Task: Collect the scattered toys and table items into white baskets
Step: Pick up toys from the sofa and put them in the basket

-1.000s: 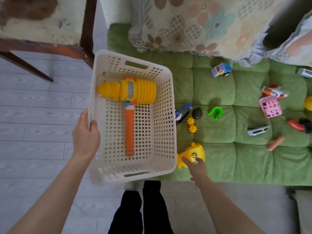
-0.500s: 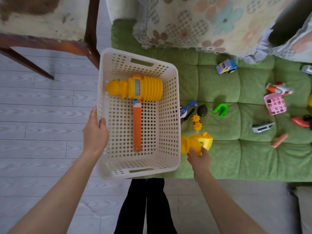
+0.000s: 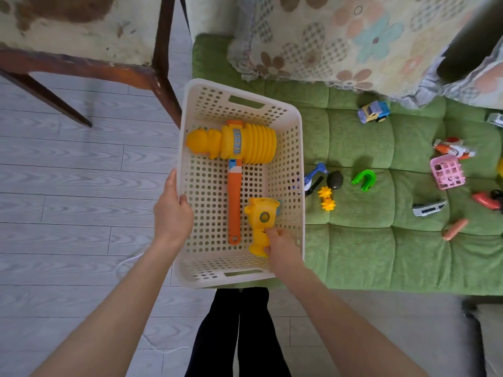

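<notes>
Within the right hand's (image 3: 283, 247) curled fingers, the yellow toy drill (image 3: 261, 213) sits low inside the white basket (image 3: 206, 186), beside the toy hammer (image 3: 234, 142). Opposite, the left hand (image 3: 172, 216) grips one rim only. A dropped toy could probably tip the basket.

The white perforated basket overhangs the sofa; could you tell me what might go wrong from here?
The left hand grips only one rim of the white perforated plastic basket, which overhangs the green quilted sofa; it could tip. The small yellow plastic toy in the right hand might knock against the yellow-and-orange toy hammer.
</notes>
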The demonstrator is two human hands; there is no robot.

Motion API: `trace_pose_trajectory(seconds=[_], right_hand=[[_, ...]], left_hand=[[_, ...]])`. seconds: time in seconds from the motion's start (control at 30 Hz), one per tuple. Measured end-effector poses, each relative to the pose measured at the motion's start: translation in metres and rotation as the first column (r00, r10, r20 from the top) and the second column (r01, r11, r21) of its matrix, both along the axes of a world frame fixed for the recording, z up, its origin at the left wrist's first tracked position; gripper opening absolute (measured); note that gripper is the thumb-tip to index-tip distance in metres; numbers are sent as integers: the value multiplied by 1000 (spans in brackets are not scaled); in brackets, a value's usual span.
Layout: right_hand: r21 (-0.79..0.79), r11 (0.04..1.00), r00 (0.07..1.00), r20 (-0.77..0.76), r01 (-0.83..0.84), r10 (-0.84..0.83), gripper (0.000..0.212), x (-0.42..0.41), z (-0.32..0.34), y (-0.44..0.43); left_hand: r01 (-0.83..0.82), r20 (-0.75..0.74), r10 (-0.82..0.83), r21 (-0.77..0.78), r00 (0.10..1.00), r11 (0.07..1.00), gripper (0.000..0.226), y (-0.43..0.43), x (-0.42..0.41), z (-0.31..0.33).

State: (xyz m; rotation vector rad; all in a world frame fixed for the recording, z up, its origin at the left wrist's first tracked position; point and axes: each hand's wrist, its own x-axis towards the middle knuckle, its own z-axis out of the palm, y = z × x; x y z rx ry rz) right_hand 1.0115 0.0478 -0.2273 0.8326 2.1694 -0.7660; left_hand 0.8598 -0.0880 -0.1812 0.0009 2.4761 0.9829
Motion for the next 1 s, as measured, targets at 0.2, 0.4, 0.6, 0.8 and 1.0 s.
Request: trace_pose_trajectory(seconds=[0.2, 0.4, 0.6, 0.8, 1.0], right_hand=[[-48, 998, 995, 91, -32, 36, 48, -4, -19, 5], [-105, 801, 663, -505, 589, -553, 11, 4, 11, 48], [-174, 566, 519, -255, 806, -816, 14, -8, -25, 122], [-101, 563, 564, -23, 820, -826, 41, -57, -73, 148], [-138, 548, 558, 40, 825, -829, 54, -77, -101, 149]], left_hand=[[-31, -50, 33, 31, 998, 999, 50, -2, 1, -2], [-41, -108, 48, 64, 993, 997, 47, 3, -5, 19], [-86, -186, 95, 58, 978, 995, 47, 25, -21, 30], [-91, -243, 92, 12, 966, 996, 47, 40, -38, 21], [-80, -301, 71, -20, 951, 997, 48, 44, -46, 12]])
